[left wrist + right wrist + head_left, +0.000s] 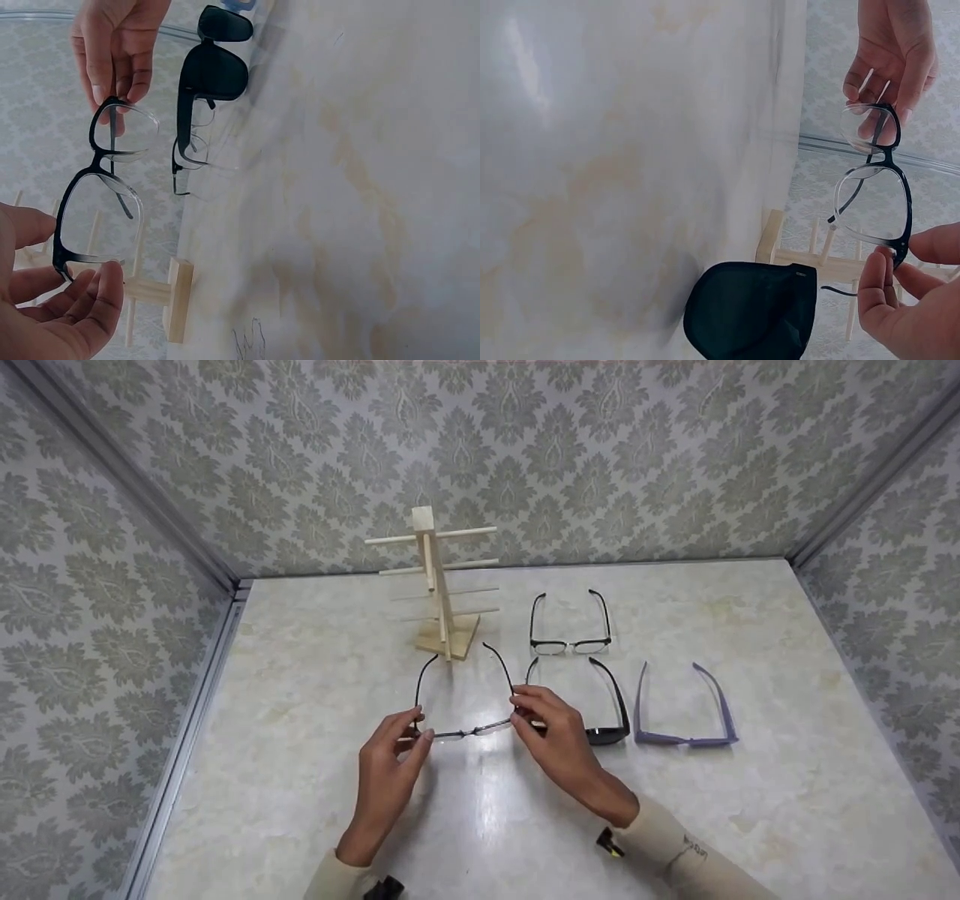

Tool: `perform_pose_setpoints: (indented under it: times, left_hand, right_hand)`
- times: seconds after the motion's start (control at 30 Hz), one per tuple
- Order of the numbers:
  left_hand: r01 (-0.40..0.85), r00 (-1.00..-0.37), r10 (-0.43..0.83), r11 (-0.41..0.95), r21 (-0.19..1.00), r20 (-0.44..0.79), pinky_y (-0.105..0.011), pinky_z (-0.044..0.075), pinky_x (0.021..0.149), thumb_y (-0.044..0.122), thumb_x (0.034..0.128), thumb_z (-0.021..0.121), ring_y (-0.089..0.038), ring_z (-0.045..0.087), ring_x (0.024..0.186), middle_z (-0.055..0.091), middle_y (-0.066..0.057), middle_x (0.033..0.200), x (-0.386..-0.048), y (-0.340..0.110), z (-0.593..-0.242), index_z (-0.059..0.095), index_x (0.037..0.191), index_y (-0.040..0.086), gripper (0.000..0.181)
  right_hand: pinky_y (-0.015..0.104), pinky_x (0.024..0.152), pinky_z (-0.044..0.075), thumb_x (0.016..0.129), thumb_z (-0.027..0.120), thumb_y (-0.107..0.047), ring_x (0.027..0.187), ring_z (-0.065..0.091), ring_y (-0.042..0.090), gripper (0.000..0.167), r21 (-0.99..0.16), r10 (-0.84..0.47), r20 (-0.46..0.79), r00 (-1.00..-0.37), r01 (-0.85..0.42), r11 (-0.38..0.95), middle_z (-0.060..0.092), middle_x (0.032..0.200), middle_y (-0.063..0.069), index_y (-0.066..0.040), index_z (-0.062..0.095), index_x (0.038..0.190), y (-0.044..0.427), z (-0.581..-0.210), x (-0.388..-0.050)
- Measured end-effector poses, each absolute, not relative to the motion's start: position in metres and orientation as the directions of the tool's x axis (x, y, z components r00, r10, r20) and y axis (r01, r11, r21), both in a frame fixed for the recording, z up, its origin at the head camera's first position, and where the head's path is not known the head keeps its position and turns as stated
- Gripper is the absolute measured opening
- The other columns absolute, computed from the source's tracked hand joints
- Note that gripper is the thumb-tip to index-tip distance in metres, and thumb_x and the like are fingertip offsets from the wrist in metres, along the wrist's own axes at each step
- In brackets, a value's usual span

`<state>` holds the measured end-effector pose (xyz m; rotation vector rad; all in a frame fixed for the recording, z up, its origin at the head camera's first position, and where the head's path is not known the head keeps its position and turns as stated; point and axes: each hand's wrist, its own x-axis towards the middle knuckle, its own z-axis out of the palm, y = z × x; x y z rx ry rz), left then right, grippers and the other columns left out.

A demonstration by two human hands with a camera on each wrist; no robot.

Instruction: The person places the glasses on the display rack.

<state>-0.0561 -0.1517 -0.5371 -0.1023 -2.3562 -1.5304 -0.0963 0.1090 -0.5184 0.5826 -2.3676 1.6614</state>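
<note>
A pair of eyeglasses with a dark upper rim and clear lower rim is held level above the table, temples unfolded and pointing away. My left hand pinches its left hinge corner between thumb and fingers. At the opposite corner my right hand pinches the frame the same way. Both lenses show in the left wrist view, where the eyeglasses hang between the two hands. Beyond them stands a wooden display rack with bare pegs on a square base. Black sunglasses lie partly hidden behind my right hand.
Purple-framed glasses sit unfolded at the right of the sunglasses. Behind them, half-rim glasses rest on the marbled table. Patterned panels enclose the table at the back and sides.
</note>
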Motion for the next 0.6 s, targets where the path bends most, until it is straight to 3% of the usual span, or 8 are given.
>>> perform_pose_setpoints:
  times: [0.13,0.3,0.6]
  left_hand:
    - [0.248,-0.939,-0.118,0.42,0.873,0.324,-0.034,0.066,0.087,0.002,0.1012,0.08,-0.022,0.074,0.104,0.076,-0.008,0.122,-0.06,-0.153,-0.534,0.075,0.136,0.002,0.035]
    - [0.258,-0.935,-0.12,0.417,0.872,0.334,-0.035,0.066,0.088,0.002,0.1015,0.079,-0.028,0.075,0.107,0.075,-0.014,0.122,-0.071,-0.156,-0.531,0.075,0.136,0.0,0.035]
    - [0.249,-0.936,-0.122,0.432,0.867,0.33,-0.04,0.066,0.089,0.003,0.1018,0.079,-0.023,0.076,0.103,0.075,-0.015,0.123,-0.088,-0.158,-0.52,0.074,0.137,-0.002,0.036]
  right_hand:
    - [0.029,0.086,0.064,0.098,0.077,0.009,0.099,0.076,0.023,0.025,-0.833,-0.217,0.406,-0.888,-0.457,0.313,0.072,0.134,0.018,0.007,0.078,0.122,0.107,-0.515,-0.102]
    - [0.029,0.087,0.064,0.097,0.076,0.011,0.098,0.076,0.024,0.025,-0.811,-0.232,0.438,-0.868,-0.494,0.315,0.071,0.133,0.02,0.009,0.078,0.122,0.105,-0.51,-0.112]
    - [0.033,0.091,0.065,0.1,0.074,0.01,0.104,0.077,0.028,0.025,-0.811,-0.264,0.422,-0.867,-0.491,0.318,0.07,0.135,0.021,0.01,0.076,0.125,0.104,-0.497,-0.127]
